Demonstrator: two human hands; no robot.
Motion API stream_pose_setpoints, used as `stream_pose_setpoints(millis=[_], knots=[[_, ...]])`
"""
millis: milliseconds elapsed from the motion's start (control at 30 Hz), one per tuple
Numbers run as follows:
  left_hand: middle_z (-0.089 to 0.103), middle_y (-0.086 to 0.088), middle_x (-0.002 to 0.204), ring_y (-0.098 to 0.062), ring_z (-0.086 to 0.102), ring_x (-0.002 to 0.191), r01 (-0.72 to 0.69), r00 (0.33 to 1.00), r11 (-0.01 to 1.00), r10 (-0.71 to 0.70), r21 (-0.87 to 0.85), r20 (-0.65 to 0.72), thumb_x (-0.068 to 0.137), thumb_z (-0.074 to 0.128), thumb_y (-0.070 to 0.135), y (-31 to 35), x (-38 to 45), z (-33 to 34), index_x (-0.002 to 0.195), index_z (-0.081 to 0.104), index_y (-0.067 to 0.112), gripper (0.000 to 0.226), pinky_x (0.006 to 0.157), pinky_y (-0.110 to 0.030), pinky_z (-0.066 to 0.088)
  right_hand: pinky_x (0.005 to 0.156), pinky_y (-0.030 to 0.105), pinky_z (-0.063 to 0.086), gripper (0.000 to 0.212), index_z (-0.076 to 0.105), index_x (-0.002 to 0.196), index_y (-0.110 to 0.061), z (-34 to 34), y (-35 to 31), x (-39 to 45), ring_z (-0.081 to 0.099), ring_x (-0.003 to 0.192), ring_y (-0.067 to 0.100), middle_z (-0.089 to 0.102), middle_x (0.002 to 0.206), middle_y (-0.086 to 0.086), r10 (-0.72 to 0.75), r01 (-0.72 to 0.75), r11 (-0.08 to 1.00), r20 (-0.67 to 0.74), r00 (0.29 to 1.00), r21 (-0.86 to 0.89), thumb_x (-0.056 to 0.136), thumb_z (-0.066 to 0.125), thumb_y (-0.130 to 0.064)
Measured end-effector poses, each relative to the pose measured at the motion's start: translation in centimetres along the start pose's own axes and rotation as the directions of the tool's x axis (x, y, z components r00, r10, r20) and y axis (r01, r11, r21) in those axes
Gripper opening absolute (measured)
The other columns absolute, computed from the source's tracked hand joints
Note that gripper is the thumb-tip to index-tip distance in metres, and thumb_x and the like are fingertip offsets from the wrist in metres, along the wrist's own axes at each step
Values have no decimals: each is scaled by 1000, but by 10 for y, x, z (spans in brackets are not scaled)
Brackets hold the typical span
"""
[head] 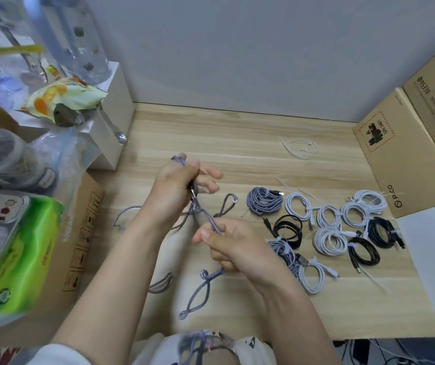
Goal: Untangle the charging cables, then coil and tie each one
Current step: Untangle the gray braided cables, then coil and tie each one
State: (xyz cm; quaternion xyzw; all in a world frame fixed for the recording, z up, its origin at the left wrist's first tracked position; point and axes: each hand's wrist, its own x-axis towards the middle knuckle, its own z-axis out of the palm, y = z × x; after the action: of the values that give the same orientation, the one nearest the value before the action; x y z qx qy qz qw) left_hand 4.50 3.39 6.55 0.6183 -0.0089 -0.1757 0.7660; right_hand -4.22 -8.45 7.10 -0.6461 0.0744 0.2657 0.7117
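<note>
We have both hands clamped on the grey braided cable: left hand point(174, 188) far, right hand point(233, 246) near. Pulling apart could tighten its tangle point(196, 209).

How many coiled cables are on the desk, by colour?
White coils: 6
Black coils: 3
Grey coils: 2
Total: 11
Not counted: the loose grey cable, still uncoiled.
</note>
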Motion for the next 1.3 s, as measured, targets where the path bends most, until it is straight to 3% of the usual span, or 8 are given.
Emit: stream_pose_setpoints(millis=[167,400,533,667,800,1033,1200,1300], knots=[[68,0,59,-9,60,47,74,973,953,-134,295,189,101,35,8,-3,-8,-6,140,20,-9,45,64,-10,47,37,15,26,9,64,83,-14,-5,-1,-4,29,35,2,33,43,-10,-116,113,991,37,993,70,89,59,-15],[45,7,44,-8,41,42,14,987,950,-62,311,145,99,46,14,-2,-13,1,135,38,25,39,43,-18,33,76,31,43,12,62,82,-11,-11,0,-11,52,52,12,59,56,-6,-251,204,901,77,965,384,71,65,-7],[41,11,48,-6,40,45,-93,988,963,58,254,143,95,52,19,-1,-15,0,121,56,24,27,48,-15,36,102,46,40,43,63,120,-15,-14,1,-10,61,106,26,66,71,1,-441,239,743,188,878,625,79,72,-21],[39,12,53,-6,36,47,-169,969,959,119,227,217,84,55,44,2,-16,-5,98,68,32,23,46,-15,32,75,31,52,69,44,140,-21,-17,-2,-9,62,92,29,61,89,5,-401,178,757,231,887,629,78,75,-27],[52,-32,68,-35,43,57,-183,961,904,81,388,264,69,63,61,-6,-14,-16,89,63,37,31,63,-41,43,45,19,25,81,43,139,-11,-23,-8,-6,45,49,4,56,91,3,-342,145,784,224,912,604,75,72,-52],[40,1,55,-12,38,56,-149,983,817,60,557,176,68,45,67,-19,-14,-12,69,63,25,45,58,-36,31,47,20,25,110,39,137,8,-24,-5,1,26,50,11,62,106,17,-411,35,603,273,870,797,75,26,-81],[39,9,38,-3,35,41,-21,996,884,61,467,-71,79,47,53,-20,3,-18,51,61,27,41,51,-27,28,38,18,16,103,76,89,-13,-18,-17,-11,12,40,9,55,53,-1,-240,150,732,46,970,664,72,-1,-79],[34,9,36,-5,30,35,82,997,888,-69,452,-46,87,52,50,-20,13,-23,57,58,14,47,43,-21,23,38,18,14,76,65,64,-18,-17,-18,-8,11,41,8,35,47,-8,-240,245,727,-96,966,641,68,29,-85]])
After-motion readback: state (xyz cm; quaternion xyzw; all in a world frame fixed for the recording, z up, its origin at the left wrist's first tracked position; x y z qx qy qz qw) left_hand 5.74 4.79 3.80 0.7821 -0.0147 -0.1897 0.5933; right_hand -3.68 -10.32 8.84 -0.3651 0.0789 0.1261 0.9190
